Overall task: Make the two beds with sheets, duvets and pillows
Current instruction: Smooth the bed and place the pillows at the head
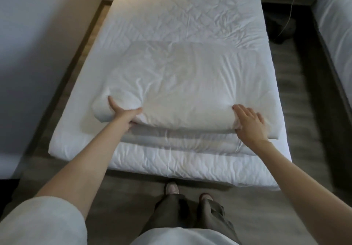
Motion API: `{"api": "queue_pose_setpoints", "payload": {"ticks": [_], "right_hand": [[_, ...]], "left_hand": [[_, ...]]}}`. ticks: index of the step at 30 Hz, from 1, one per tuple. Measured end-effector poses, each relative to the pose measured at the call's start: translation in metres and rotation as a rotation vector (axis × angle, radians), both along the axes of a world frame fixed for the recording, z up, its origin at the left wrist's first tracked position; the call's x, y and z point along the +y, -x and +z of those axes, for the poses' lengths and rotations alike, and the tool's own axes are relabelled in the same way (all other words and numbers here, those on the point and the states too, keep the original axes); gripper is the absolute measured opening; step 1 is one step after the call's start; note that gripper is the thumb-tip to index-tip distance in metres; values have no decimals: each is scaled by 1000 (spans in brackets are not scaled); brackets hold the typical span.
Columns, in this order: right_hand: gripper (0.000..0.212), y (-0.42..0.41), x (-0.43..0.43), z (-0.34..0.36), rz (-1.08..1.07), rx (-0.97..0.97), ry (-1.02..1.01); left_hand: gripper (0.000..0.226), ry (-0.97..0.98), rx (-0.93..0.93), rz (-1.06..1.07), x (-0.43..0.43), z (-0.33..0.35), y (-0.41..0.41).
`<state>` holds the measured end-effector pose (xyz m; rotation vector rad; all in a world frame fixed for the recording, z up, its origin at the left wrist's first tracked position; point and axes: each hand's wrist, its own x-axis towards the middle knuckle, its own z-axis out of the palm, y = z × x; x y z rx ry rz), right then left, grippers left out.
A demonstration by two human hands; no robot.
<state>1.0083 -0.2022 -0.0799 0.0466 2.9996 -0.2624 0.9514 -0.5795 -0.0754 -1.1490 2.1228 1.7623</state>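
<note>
A folded white duvet (181,84) lies across the foot half of the near bed (186,16), whose mattress wears a quilted white cover. My left hand (123,114) grips the duvet's near left fold, thumb on top and fingers tucked under the layer. My right hand (249,122) rests flat on the near right corner of the duvet with its fingers straight. A second bed (335,27) with white bedding shows at the right edge.
A white wall (34,54) and a wooden floor strip run along the bed's left side. A dark floor aisle (297,73) separates the two beds, with a thin cord (293,2) hanging at the far end. My feet stand at the bed's foot.
</note>
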Motion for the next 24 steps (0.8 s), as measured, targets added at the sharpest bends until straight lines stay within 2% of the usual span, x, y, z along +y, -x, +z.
{"api": "queue_pose_setpoints", "payload": {"ticks": [1, 3, 6, 8, 10, 13, 15, 19, 21, 24], "right_hand": [[86, -8, 7, -10, -23, -99, -46], [93, -17, 13, -18, -46, -244, -78], [73, -14, 9, -2, -110, -231, 103], [54, -10, 7, 11, -193, -64, 270], [41, -11, 7, 16, -270, 67, 316], [39, -14, 13, 9, -407, 62, 198], [49, -13, 22, 5, -517, 10, 208], [73, -11, 41, 4, -735, -4, 490], [73, -6, 46, 8, -736, 8, 566], [59, -1, 54, 19, -605, 41, 612]], "left_hand": [[121, 7, -149, -63, -1, -12, -13], [114, 220, -275, -262, -3, -27, -27], [95, 587, -370, -685, 7, -8, -23], [67, 883, -313, -943, 22, 19, -20], [37, 1066, -66, -1023, 47, 40, -18], [39, 1036, 267, -1070, 100, 49, -17], [46, 1005, 323, -1108, 136, 43, -14], [55, 853, 117, -1148, 185, 18, -8], [56, 858, 52, -1132, 197, 5, -8], [56, 893, 28, -1105, 207, 1, -3]]}}
